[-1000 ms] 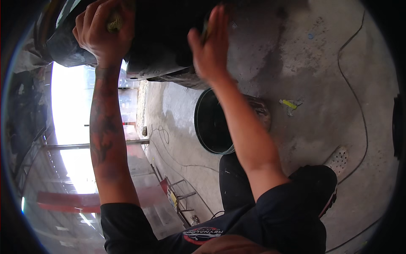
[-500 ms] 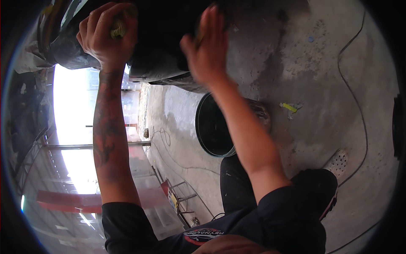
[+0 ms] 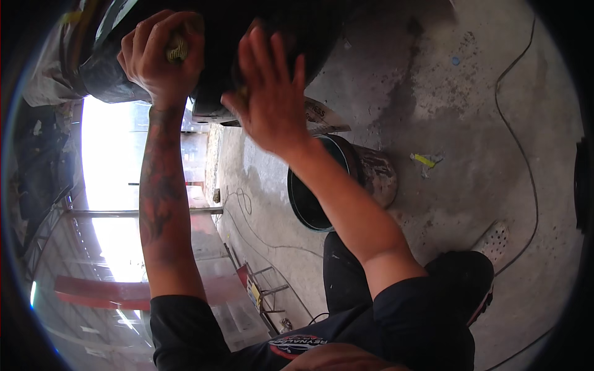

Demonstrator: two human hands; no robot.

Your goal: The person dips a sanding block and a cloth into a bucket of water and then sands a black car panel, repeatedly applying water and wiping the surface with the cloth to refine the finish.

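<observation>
I'm clamping my left grip [image 3: 158,59] around a yellowish textured piece [image 3: 177,49]; my right grip [image 3: 272,102] is hanging open, fingers apart.
The dark panel [image 3: 218,46] is running behind both grips. A bucket [image 3: 376,178] is standing below the right grip, so I'm risking a knock if that forearm drops, or losing the piece if my left loosens.

The right hand [image 3: 272,102] is blurred; the dark panel [image 3: 219,46] is cropped above; the right forearm [image 3: 343,196] overlaps the bucket [image 3: 374,173].
</observation>
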